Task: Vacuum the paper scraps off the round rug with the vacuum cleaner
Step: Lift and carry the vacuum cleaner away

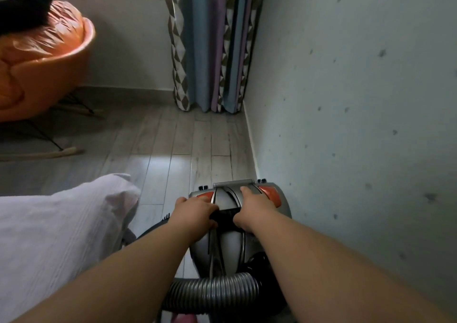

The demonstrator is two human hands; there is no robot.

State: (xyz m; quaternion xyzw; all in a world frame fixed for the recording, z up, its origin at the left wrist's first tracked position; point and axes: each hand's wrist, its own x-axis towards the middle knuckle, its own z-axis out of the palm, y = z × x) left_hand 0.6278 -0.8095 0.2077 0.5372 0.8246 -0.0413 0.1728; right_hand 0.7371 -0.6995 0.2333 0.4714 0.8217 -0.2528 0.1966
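Observation:
A silver canister vacuum cleaner [230, 243] with orange buttons stands on the floor against the right wall. Its grey ribbed hose [212, 291] curls across the front of the body. My left hand [195, 211] grips the left end of the black carry handle [225, 215] on top. My right hand [252, 210] holds the right end, with fingers reaching forward over the silver lid. No round rug and no paper scraps are in view.
The grey wood-look floor [173, 144] runs to a far wall with a patterned curtain [210, 50]. An orange rocking chair [42, 58] stands at the left. A white bedcover [57, 231] fills the lower left. The wall [358, 112] is close on the right.

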